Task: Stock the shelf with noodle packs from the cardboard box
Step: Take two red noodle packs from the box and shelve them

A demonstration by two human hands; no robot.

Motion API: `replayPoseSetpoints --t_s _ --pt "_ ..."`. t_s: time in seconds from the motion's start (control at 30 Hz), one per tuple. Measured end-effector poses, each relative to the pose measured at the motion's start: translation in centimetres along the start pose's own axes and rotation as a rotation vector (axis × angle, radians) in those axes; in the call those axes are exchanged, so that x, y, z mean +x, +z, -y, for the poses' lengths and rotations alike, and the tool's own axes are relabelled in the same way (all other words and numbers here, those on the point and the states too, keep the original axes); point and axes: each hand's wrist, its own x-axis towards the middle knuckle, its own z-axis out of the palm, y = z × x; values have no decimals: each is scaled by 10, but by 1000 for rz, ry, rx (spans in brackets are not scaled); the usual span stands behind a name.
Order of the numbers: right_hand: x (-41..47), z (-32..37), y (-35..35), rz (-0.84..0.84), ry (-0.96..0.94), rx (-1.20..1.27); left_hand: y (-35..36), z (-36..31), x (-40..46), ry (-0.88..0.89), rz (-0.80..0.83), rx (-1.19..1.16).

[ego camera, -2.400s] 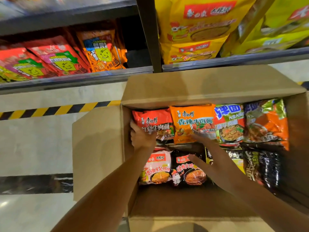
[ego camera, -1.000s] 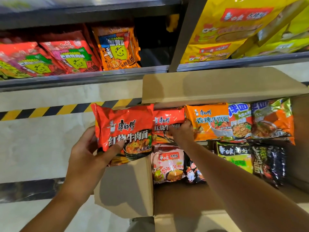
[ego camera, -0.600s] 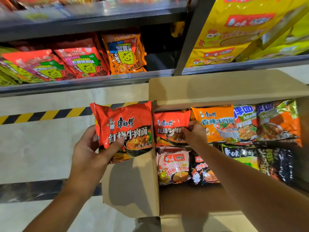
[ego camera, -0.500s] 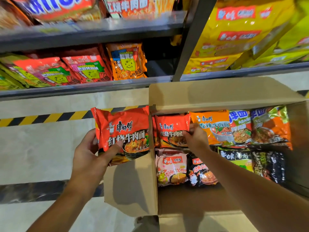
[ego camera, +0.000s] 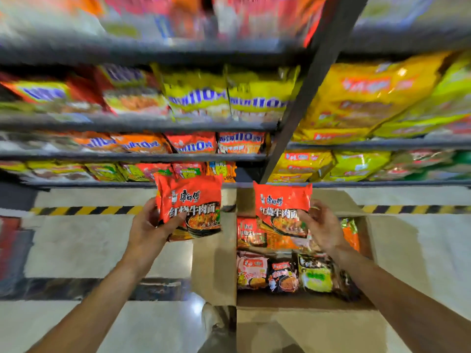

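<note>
Gripping red noodle pack (ego camera: 190,205) in left hand (ego camera: 150,226), another (ego camera: 281,207) in right hand (ego camera: 322,226).

Pale floor (ego camera: 76,245) under open cardboard box (ego camera: 214,261); blurred shelves (ego camera: 132,156) of seemingly noodle packs (ego camera: 193,100).

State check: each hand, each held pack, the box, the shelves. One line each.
Left hand: grips a red noodle pack, thumb across its front.
Left red pack: lifted, outside the box.
Right hand: grips a second red pack by its edge.
Right red pack: lifted above the box.
Cardboard box: flaps open, packs inside.
Shelves: stocked; labels blurred.
</note>
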Motion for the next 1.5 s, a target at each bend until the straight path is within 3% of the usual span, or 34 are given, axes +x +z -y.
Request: replayPoseSetpoints --t_s 0.3,0.6,1.1,1.5 --pt "-155 236 -55 39 -290 107 -100 -204 -123 230 57 -93" --pt "-286 371 -85 64 -525 221 -180 -299 -242 412 20 -185" --pt "-417 444 -78 252 -811 217 -256 -310 -430 624 -211 -297" --pt "-514 503 44 412 -913 170 -400 -274 -504 724 -408 -383"
